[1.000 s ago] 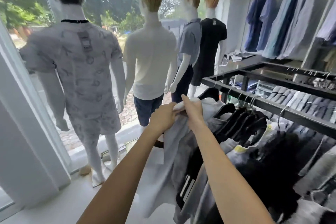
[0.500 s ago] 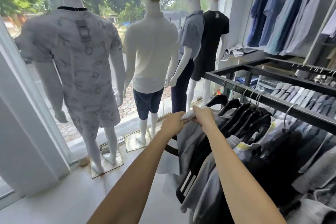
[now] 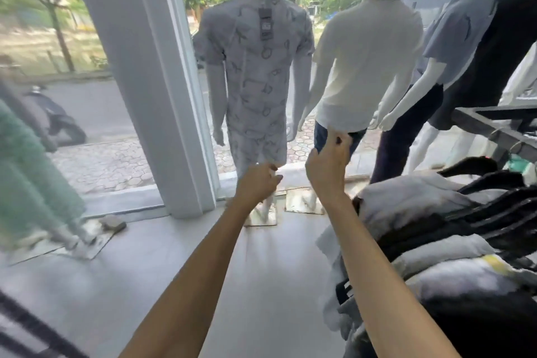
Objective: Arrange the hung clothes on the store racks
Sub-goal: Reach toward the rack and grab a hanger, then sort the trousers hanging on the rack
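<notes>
hung clothes (image 3: 430, 212), grey, white and black, are seen bunched on black hangers (image 3: 494, 183) at the right, below the dark rack rail (image 3: 494, 128). both hands are raised clear of them, in front of the window mannequins. the left hand (image 3: 257, 182) is seen with fingers curled inward, nothing clearly held. the right hand (image 3: 328, 163) is likewise curled, apparently empty, level with the hem of the cream shirt (image 3: 369, 61); contact cannot be told through the blur.
</notes>
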`<state>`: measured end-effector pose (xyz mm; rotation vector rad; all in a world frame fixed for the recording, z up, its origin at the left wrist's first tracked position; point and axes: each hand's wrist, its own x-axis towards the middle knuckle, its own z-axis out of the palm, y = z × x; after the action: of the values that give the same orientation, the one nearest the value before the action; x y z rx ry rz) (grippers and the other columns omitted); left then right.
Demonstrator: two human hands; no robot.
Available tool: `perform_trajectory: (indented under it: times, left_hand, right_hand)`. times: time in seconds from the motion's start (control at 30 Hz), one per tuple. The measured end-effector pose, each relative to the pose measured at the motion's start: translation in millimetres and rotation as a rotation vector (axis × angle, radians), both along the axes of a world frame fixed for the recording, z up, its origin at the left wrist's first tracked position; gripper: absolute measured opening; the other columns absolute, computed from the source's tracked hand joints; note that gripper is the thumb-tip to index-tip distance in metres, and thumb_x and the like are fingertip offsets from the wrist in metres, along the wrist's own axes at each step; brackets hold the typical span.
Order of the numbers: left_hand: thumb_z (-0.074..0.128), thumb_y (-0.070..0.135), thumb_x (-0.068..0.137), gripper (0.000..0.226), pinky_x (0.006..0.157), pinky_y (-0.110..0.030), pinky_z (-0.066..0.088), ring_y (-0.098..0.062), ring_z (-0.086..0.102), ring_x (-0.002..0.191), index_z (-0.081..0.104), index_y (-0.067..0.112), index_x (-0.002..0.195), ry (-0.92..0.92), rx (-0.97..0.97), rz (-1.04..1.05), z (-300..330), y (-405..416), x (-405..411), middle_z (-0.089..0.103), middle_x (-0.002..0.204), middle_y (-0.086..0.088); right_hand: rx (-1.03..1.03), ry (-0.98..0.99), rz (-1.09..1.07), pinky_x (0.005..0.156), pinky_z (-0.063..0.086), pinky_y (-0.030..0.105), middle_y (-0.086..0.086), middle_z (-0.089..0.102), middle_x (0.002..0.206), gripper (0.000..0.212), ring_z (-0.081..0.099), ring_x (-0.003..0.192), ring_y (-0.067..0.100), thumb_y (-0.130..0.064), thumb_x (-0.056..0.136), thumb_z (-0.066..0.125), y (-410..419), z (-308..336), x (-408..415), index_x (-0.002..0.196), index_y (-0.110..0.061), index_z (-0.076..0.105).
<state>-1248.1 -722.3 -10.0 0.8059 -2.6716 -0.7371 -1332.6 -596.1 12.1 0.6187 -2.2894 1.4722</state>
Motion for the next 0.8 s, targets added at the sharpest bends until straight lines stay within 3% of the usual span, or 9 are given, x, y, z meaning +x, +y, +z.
perform_trajectory:
  times: [0.07, 0.13, 0.23, 0.4, 0.47, 0.53, 0.63, 0.7, 0.8]
  left_hand:
    - [0.054, 0.040, 0.094, 0.036, 0.093, -0.036, 0.045, -0.026, 0.057, 0.114, 0.057, 0.022, 0.125, -0.048, -0.063, 0.165, 4, -30, 53, 0.063, 0.123, -0.005]
    - [0.051, 0.036, 0.096, 0.033, 0.092, -0.036, 0.044, -0.028, 0.058, 0.114, 0.057, 0.020, 0.124, -0.063, -0.122, 0.317, 10, -49, 105, 0.062, 0.124, -0.007]
    - [0.047, 0.028, 0.097, 0.029, 0.088, -0.035, 0.042, -0.030, 0.058, 0.113, 0.057, 0.017, 0.122, -0.056, -0.229, 0.527, 22, -61, 179, 0.062, 0.121, -0.008]
    - [0.046, 0.013, 0.092, 0.027, 0.082, -0.038, 0.047, -0.030, 0.059, 0.107, 0.062, 0.013, 0.114, -0.070, -0.364, 0.790, 34, -63, 286, 0.061, 0.113, -0.008]
    - [0.045, 0.009, 0.093, 0.026, 0.081, -0.038, 0.047, -0.027, 0.058, 0.106, 0.064, 0.015, 0.111, -0.024, -0.420, 0.877, 41, -59, 322, 0.063, 0.110, -0.006]
    - [0.045, 0.007, 0.094, 0.029, 0.082, -0.036, 0.045, -0.024, 0.054, 0.109, 0.065, 0.018, 0.112, 0.021, -0.480, 0.963, 50, -52, 358, 0.064, 0.110, -0.004]
    - [0.047, 0.004, 0.092, 0.034, 0.082, -0.034, 0.042, -0.024, 0.049, 0.112, 0.065, 0.020, 0.116, 0.041, -0.582, 1.110, 64, -39, 412, 0.064, 0.112, -0.004]
    - [0.049, 0.001, 0.088, 0.036, 0.085, -0.036, 0.043, -0.027, 0.047, 0.116, 0.064, 0.019, 0.116, 0.024, -0.601, 1.220, 70, -30, 449, 0.062, 0.115, -0.007]
    - [0.052, 0.005, 0.090, 0.028, 0.091, -0.037, 0.043, -0.028, 0.043, 0.119, 0.064, 0.015, 0.113, -0.024, -0.536, 1.350, 69, -19, 492, 0.059, 0.119, -0.009]
  right_hand:
    - [0.023, 0.002, 0.233, 0.106, 0.040, 0.041, 0.019, 0.036, 0.145, 0.064, 0.040, 0.130, 0.039, 0.002, 0.083, 0.059, -41, -9, 27, 0.143, -0.014, 0.042]
    - [0.118, -0.004, 0.464, 0.113, 0.034, 0.048, 0.018, 0.038, 0.147, 0.063, 0.035, 0.136, 0.039, -0.008, 0.083, 0.062, -80, -19, 62, 0.143, -0.019, 0.045]
    - [0.325, 0.045, 0.738, 0.114, 0.028, 0.033, 0.012, 0.031, 0.155, 0.058, 0.030, 0.141, 0.027, -0.017, 0.089, 0.065, -118, -21, 125, 0.145, -0.022, 0.050]
    - [0.393, 0.061, 0.997, 0.109, 0.030, 0.025, 0.003, 0.034, 0.155, 0.049, 0.042, 0.137, 0.022, -0.017, 0.092, 0.064, -155, -15, 219, 0.139, -0.023, 0.056]
    - [0.363, 0.034, 1.056, 0.104, 0.030, 0.018, 0.003, 0.047, 0.146, 0.040, 0.049, 0.131, 0.020, -0.015, 0.092, 0.063, -167, -13, 255, 0.132, -0.021, 0.062]
    - [0.327, -0.062, 1.141, 0.088, 0.037, 0.011, -0.002, 0.060, 0.133, 0.031, 0.059, 0.117, 0.015, -0.018, 0.093, 0.061, -172, -8, 296, 0.123, -0.021, 0.068]
    - [0.331, -0.153, 1.308, 0.088, 0.049, 0.022, -0.010, 0.071, 0.117, 0.026, 0.066, 0.099, 0.007, -0.034, 0.092, 0.063, -178, -4, 361, 0.115, -0.025, 0.073]
    - [0.328, -0.201, 1.421, 0.092, 0.051, 0.029, -0.012, 0.072, 0.114, 0.033, 0.065, 0.098, 0.003, -0.046, 0.091, 0.064, -180, -2, 403, 0.116, -0.027, 0.073]
    - [0.354, -0.323, 1.545, 0.097, 0.044, 0.025, -0.012, 0.065, 0.123, 0.055, 0.058, 0.109, 0.003, -0.057, 0.088, 0.065, -184, 2, 453, 0.131, -0.024, 0.063]
